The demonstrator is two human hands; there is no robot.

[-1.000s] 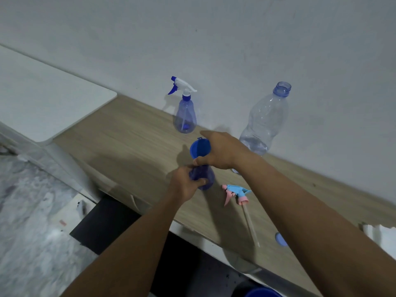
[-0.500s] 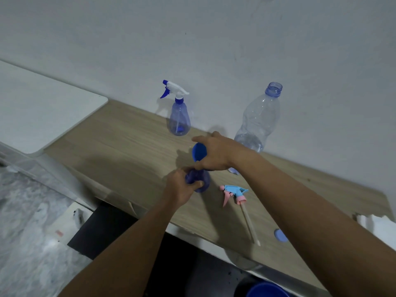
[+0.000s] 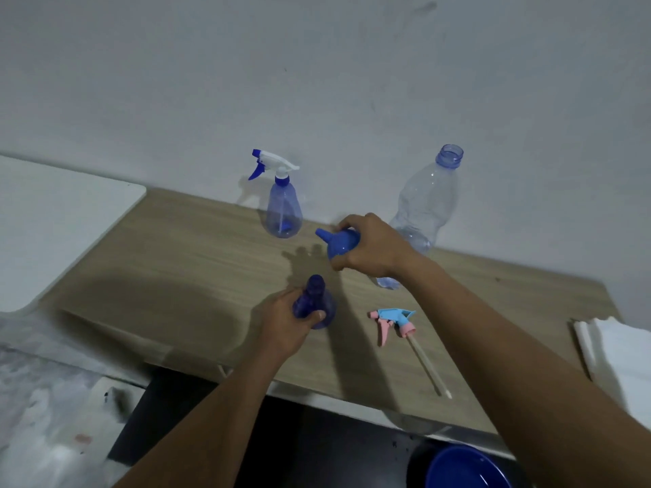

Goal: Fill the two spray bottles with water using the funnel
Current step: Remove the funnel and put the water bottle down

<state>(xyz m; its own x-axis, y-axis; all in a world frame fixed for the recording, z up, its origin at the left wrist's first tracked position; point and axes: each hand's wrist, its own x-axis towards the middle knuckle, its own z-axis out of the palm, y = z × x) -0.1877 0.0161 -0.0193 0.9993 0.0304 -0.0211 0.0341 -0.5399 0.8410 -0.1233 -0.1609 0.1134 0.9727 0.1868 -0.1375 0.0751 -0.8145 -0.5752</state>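
Note:
My left hand (image 3: 287, 324) grips a small dark-blue spray bottle (image 3: 314, 300) with no sprayer on its neck, standing on the wooden table (image 3: 183, 276). My right hand (image 3: 370, 246) holds a blue funnel (image 3: 339, 241) above and behind that bottle, its spout pointing left. A second translucent blue spray bottle (image 3: 281, 209) with a white and blue trigger head stands by the wall. A clear plastic water bottle (image 3: 428, 202), uncapped, stands behind my right hand. The pink and light-blue sprayer head (image 3: 394, 320) with its long tube lies on the table to the right.
A white surface (image 3: 53, 220) adjoins the table on the left. White folded material (image 3: 620, 350) lies at the table's right end. A blue basin (image 3: 465, 470) sits below the front edge. A small blue cap (image 3: 387, 283) peeks out under my right forearm.
My right hand has lifted the funnel off the bottle's neck and tipped it, spout now pointing left. My left hand keeps hold of the bottle. The camera has shifted.

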